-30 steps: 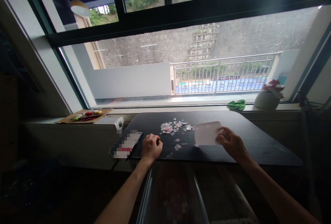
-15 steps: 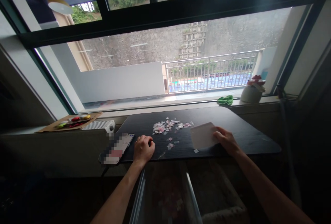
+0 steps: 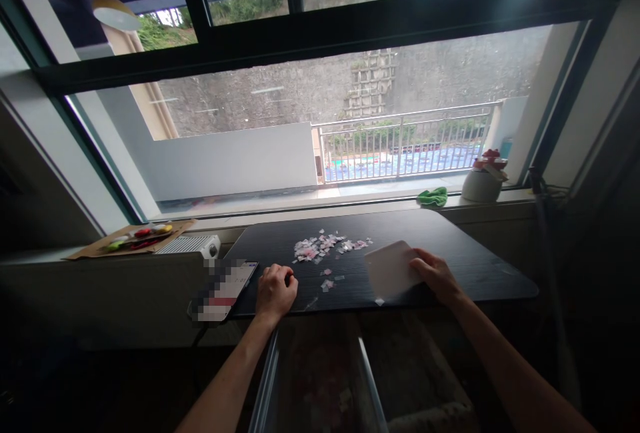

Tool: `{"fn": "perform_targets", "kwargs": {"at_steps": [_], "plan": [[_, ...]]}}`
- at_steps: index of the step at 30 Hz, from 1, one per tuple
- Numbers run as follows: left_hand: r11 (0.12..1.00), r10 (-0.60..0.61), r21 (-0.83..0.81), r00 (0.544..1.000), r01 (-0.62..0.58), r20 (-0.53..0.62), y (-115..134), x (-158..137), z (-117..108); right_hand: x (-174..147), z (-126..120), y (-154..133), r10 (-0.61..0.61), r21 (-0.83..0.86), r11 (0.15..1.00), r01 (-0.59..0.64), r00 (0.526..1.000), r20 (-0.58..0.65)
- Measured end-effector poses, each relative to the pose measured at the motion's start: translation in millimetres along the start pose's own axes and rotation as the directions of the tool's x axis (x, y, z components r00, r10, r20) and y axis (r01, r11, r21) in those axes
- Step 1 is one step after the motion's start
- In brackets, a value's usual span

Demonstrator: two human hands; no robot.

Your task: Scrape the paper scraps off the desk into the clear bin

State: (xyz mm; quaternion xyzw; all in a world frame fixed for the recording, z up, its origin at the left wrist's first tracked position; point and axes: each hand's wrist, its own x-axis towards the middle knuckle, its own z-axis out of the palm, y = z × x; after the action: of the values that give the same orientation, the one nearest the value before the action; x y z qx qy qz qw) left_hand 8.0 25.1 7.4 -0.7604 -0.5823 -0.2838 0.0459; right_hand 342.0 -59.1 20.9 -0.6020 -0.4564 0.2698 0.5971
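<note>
White card (image 3: 393, 270), in the grip of the right hand (image 3: 434, 274), tilts near the front edge of the counter (image 3: 465, 273); the left hand (image 3: 277, 290), loosely clenched, rests near the front-left corner; paper scraps (image 3: 317, 246) lie mostly farther back.

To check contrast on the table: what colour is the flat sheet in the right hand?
The flat sheet is pale greyish-white, seen best in the head view.

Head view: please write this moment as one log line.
left hand: curled, at table edge | right hand: holding pale card | scraps: mostly heaped left of card
</note>
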Motion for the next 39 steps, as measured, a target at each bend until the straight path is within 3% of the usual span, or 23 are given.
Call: {"fn": "perform_targets", "kwargs": {"at_steps": [4, 13, 22, 25, 31, 36, 39], "plan": [[1.0, 0.005, 0.0, 1.0, -0.005, -0.014, 0.3, -0.6, -0.5, 0.5, -0.1, 1.8, 0.005, -0.025, 1.0, -0.006, 0.998, -0.065], [1.0, 0.01, -0.013, 1.0, -0.011, -0.028, 0.8, -0.6, -0.5, -1.2, -0.7, 0.0, -0.008, -0.022, 1.0, 0.009, 1.0, 0.011], [1.0, 0.003, -0.013, 1.0, -0.003, -0.011, 1.5, -1.0, 0.3, 5.9, 0.3, 4.5, -0.006, 0.008, 1.0, 0.006, 0.999, -0.046], [1.0, -0.006, -0.018, 1.0, 0.006, -0.002, 2.1, -1.0, 0.2, 7.5, 13.6, -3.2, -0.018, 0.0, 1.0, 0.018, 1.0, -0.01], [1.0, -0.016, -0.019, 1.0, 0.016, 0.011, 1.2, -1.1, 1.2, 1.9, 61.0, -13.5, -0.161, 0.031, 0.987, 0.158, 0.964, 0.213], [1.0, -0.014, -0.021, 1.0, 0.014, 0.011, 1.3, -0.9, 1.8, -2.9, 70.0, -9.6, -0.189, -0.094, 0.975, 0.203, 0.972, 0.138], [1.0, -0.015, -0.023, 1.0, 0.016, 0.004, 2.0, -1.0, 1.6, -6.8, 66.5, -9.9, -0.176, -0.096, 0.977, 0.193, 0.972, 0.156]]}}
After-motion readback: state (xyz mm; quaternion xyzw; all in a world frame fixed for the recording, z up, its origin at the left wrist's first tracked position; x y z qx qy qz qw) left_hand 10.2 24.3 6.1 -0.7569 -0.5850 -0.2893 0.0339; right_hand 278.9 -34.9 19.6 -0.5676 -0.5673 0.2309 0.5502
